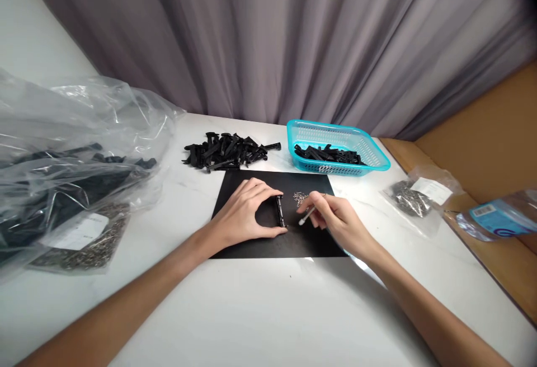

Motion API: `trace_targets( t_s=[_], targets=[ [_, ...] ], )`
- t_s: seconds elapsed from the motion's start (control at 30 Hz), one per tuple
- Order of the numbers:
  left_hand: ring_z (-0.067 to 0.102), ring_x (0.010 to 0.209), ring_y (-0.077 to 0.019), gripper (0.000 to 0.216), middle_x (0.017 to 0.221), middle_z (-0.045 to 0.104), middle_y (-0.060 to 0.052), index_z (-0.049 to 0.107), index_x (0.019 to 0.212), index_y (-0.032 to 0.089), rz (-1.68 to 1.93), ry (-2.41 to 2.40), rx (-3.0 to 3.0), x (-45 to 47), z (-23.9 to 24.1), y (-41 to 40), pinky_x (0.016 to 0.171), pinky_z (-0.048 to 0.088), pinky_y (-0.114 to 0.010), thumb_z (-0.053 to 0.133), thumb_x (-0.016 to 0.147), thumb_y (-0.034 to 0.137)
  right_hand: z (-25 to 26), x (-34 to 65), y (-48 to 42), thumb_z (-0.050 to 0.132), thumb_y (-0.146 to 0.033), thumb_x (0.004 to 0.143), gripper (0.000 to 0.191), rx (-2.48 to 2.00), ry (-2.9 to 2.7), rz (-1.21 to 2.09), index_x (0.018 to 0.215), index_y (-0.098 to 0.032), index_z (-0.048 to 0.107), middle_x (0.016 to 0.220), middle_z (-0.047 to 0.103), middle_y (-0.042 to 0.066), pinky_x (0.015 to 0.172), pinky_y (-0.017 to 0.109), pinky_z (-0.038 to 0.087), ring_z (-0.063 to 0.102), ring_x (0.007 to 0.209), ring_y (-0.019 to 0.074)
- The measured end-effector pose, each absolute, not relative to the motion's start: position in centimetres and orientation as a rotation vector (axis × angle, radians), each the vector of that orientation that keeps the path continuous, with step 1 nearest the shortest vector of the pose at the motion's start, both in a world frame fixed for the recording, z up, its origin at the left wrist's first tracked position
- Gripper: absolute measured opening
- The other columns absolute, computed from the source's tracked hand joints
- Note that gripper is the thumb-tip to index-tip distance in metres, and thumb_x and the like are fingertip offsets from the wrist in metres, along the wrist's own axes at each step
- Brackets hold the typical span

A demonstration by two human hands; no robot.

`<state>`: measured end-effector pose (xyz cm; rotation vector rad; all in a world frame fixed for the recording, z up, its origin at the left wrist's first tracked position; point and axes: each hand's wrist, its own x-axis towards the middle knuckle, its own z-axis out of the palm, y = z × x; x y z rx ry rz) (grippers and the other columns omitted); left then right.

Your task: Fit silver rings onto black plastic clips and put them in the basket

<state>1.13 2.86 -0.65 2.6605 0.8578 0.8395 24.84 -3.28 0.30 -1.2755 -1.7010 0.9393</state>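
My left hand (245,210) pinches a small black plastic part (280,211) between thumb and fingers, holding it upright on a black mat (251,244). My right hand (335,216) is closed round a thin white-tipped stick (305,217), its tip pointing at the part from the right. A little heap of small metal pieces (300,197) lies on the mat just behind the stick.
A pile of black plastic parts (226,150) lies behind the mat. A turquoise basket (373,157) holds more of them. Clear plastic bags (75,154) fill the left; a small bag of metal pieces (409,196) and a brown box (482,149) are on the right.
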Motion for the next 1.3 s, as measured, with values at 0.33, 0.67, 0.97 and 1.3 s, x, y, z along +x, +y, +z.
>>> trace_targets(
  t_s=[0.33,0.67,0.97,1.3],
  targets=[
    [0.061,0.103,-0.0294,0.059,0.102,0.072,-0.006,0.068,0.118,0.020,0.831,0.935,2.589,1.1,-0.9,3.1,0.093,0.052,-0.046,0.086,0.069,0.047,-1.2,23.9,-2.9,0.065,-0.053,0.096,0.038,-1.093,-1.579,1.192,0.092,-0.016,0.074,0.077,0.074,0.006,0.066,0.031,0.055,0.064,0.064,0.0149],
    [0.067,0.098,-0.0287,0.056,0.102,0.075,-0.006,0.070,0.109,0.020,0.858,0.964,2.503,1.3,-1.3,3.4,0.094,0.052,-0.046,0.088,0.063,0.046,-0.8,24.3,-3.0,0.064,-0.050,0.098,0.037,-1.085,-1.541,1.075,0.091,-0.016,0.077,0.078,0.075,0.006,0.066,0.031,0.058,0.067,0.064,0.0155],
    [0.066,0.097,-0.0274,0.054,0.101,0.073,-0.004,0.071,0.109,0.021,0.836,0.960,2.476,1.5,-1.3,3.2,0.093,0.053,-0.046,0.088,0.063,0.042,-1.2,23.7,-3.3,0.065,-0.048,0.098,0.035,-1.066,-1.609,1.125,0.092,-0.016,0.079,0.078,0.076,0.007,0.066,0.033,0.059,0.069,0.064,0.0164],
    [0.064,0.117,-0.0369,0.057,0.092,0.074,-0.007,0.073,0.107,0.018,0.974,0.900,2.648,1.4,-1.7,3.6,0.111,0.048,-0.055,0.089,0.057,0.041,-2.0,23.8,-3.6,0.063,-0.042,0.100,0.031,-1.028,-1.660,1.127,0.098,-0.017,0.081,0.083,0.079,0.008,0.070,0.036,0.061,0.073,0.070,0.0191]
  ],
)
